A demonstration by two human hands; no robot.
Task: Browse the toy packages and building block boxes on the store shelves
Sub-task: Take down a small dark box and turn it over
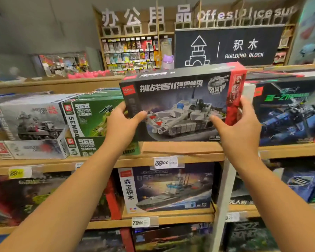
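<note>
Head view: a grey tank box [178, 104], a building block set with a red strip on its right edge, is held upright at the top wooden shelf [182, 149], its lower edge at or just above the shelf board; contact cannot be told. The left hand [122, 122] is curled round the box's left edge, thumb laid on the front. The right hand [238, 124] grips the right edge likewise. A green box [87, 113] is seen to the left, a blue helicopter box [287, 113] to the right, a warship box [169, 188] below.
</note>
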